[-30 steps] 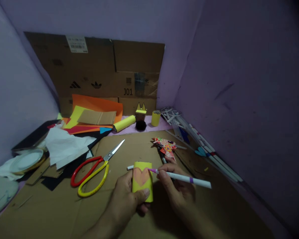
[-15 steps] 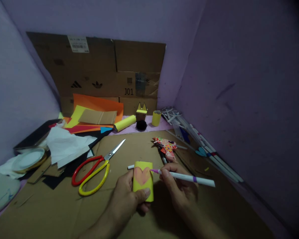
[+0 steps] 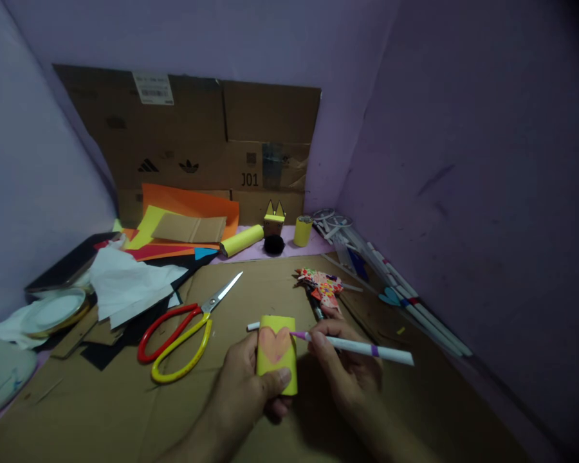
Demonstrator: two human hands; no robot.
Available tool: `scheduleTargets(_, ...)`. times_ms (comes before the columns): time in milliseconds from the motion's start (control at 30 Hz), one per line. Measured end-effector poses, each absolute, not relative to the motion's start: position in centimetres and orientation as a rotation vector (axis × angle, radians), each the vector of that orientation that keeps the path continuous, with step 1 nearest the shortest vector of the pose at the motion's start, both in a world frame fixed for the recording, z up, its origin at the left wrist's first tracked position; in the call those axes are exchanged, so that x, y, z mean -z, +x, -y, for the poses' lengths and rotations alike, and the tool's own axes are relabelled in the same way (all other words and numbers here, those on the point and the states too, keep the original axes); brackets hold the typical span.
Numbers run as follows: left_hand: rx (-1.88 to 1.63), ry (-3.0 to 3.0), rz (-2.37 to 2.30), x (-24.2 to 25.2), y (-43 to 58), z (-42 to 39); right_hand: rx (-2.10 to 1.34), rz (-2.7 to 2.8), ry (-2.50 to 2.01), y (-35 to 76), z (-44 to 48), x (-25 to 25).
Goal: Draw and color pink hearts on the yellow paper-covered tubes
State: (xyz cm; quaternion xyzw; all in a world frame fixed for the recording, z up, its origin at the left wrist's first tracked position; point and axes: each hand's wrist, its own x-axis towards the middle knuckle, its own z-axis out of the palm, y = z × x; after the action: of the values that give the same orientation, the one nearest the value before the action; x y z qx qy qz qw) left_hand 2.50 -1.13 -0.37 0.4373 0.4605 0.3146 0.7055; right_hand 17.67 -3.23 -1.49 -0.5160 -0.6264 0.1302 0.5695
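My left hand (image 3: pixel 251 376) is closed round a small yellow paper-covered tube (image 3: pixel 284 373), its thumb pressed on the lower front. A pinkish-orange heart (image 3: pixel 274 344) covers the upper part of the tube's face. My right hand (image 3: pixel 345 357) grips a white marker (image 3: pixel 376 349) with a purple band. The marker's purple tip touches or nearly touches the heart's upper right edge. Just behind the tube a short white stick-like piece (image 3: pixel 253 326) pokes out to the left; the rest of it is hidden. Scissors (image 3: pixel 193 334) with one red and one yellow handle lie open left of my left hand.
Beyond my right hand lies a flowery patterned piece (image 3: pixel 323 286). A yellow roll (image 3: pixel 242 241), a yellow cylinder (image 3: pixel 303 231) and a small eared box (image 3: pixel 274 222) stand or lie at the back. Papers (image 3: pixel 130 280) pile up left; white sticks (image 3: pixel 415 308) run along the right wall.
The marker and my right hand have shifted very slightly, with the tip still at the heart's right edge. My left hand holds the tube as before. The whole view has tilted a little.
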Motion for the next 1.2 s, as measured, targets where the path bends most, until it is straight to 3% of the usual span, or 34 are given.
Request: scheduleTargets(1200,-0.72,0.988,-1.05,0.15,2.53,1.11,-0.347,1.647,-1.12,17.2,3.51,1.56)
